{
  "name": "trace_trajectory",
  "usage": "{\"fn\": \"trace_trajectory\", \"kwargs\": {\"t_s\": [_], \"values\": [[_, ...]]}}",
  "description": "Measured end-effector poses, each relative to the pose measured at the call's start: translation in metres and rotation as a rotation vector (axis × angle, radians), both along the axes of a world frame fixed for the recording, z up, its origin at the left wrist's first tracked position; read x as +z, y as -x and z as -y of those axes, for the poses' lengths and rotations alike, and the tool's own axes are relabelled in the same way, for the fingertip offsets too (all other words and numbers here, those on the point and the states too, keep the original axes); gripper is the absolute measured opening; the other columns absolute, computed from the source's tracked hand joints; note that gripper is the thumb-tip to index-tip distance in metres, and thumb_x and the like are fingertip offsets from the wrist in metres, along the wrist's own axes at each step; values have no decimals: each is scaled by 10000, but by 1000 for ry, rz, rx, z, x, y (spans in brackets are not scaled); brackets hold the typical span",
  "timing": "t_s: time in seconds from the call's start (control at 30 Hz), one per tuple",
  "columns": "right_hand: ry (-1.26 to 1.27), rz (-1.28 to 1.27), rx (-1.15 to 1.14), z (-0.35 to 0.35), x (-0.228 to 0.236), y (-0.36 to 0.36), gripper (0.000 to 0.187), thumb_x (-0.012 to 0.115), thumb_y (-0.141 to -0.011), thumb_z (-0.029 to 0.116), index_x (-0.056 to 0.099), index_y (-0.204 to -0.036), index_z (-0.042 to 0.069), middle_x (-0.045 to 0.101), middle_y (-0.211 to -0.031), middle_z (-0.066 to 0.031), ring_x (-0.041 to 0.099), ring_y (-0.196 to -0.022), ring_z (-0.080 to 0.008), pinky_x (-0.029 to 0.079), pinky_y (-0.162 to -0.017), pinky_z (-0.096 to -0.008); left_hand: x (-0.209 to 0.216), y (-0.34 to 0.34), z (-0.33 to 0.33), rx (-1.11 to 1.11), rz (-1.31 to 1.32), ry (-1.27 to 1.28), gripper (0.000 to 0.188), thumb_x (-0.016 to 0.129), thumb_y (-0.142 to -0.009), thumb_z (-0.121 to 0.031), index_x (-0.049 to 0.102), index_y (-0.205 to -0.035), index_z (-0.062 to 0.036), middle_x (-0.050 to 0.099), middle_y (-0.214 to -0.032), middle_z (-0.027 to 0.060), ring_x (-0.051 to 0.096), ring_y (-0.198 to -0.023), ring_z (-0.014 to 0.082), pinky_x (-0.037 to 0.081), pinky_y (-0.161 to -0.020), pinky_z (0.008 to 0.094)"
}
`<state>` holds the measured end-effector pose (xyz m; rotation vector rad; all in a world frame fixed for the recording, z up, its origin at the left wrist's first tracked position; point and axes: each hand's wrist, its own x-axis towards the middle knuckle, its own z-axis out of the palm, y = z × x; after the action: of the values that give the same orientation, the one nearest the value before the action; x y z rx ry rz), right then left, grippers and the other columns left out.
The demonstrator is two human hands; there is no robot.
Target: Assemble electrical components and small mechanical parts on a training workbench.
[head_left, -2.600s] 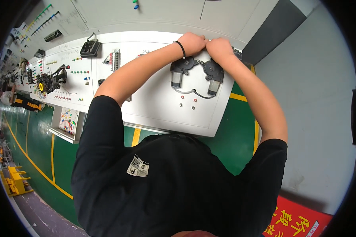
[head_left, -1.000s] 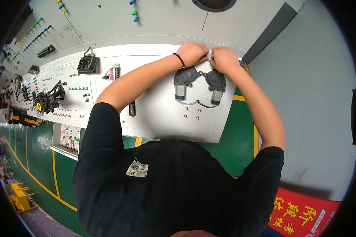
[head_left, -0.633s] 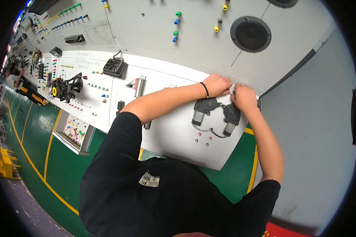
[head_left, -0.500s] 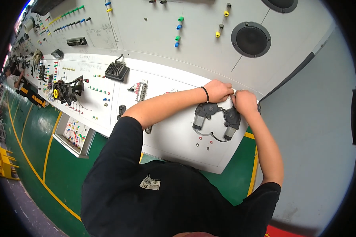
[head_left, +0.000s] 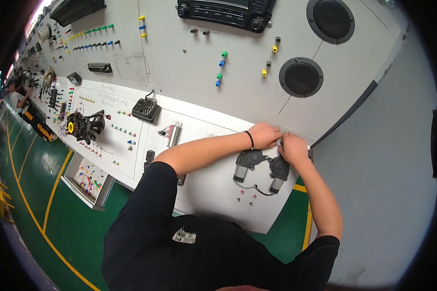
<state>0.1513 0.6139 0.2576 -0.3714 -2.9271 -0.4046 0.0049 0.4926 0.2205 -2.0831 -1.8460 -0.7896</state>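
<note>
My left hand [head_left: 265,136] and my right hand [head_left: 295,147] meet fingertip to fingertip at the back right of the white bench top [head_left: 218,189]. The fingers of both are bent and pinched together. Whatever lies between them is too small or hidden to make out. Just in front of my left hand sits a black-and-silver geared motor [head_left: 248,161]. A second geared motor [head_left: 278,169] lies below my right hand, which covers part of its upper end. A dark cable [head_left: 257,188] loops between the motors' lower ends. Several small red and grey terminals [head_left: 245,196] stand near them.
An upright grey panel rises behind the bench, carrying two round speakers [head_left: 301,77], a car radio [head_left: 223,13] and coloured sockets. To the left are a black finned module [head_left: 146,110], a steering column assembly [head_left: 85,125] and an open drawer [head_left: 88,182] with wires. Someone [head_left: 18,97] is far left.
The view has tilted up, so the bench sits lower and the car radio shows at the top. My hands stay together at the same spot, their fingers shifted slightly.
</note>
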Motion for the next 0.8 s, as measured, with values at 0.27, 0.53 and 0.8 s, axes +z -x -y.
{"fn": "trace_trajectory", "kwargs": {"t_s": [0.27, 0.53, 0.8], "values": [[-25, -44, 27, -2, -9, 1, 199, 584, -865, 214, 696, -866, 49, 714, -853, -162, 698, -818, -325, 542, -752, -447, -9, 2, 1, 10, -35, -3, 206, 673, -855, -241, 582, -965, -92, 587, -939, 102, 655, -813, 338, 534, -691, 470], [34, 91, -56, 4, -3, 0, 222, 682, -808, 238, 674, -906, 39, 686, -909, -148, 682, -889, -311, 552, -784, -423, 0, 0, 5, -38, -16, 85, 197, 663, -852, -230, 613, -1004, -114, 597, -943, 106, 651, -828, 344, 529, -695, 473], [11, 57, -32, 6, 3, 2, 253, 664, -863, 300, 683, -894, 50, 687, -897, -144, 683, -859, -301, 545, -746, -422, 5, 8, 3, -46, -16, 58, 178, 655, -879, -224, 581, -965, -88, 607, -931, 97, 644, -804, 355, 522, -669, 474]]}}
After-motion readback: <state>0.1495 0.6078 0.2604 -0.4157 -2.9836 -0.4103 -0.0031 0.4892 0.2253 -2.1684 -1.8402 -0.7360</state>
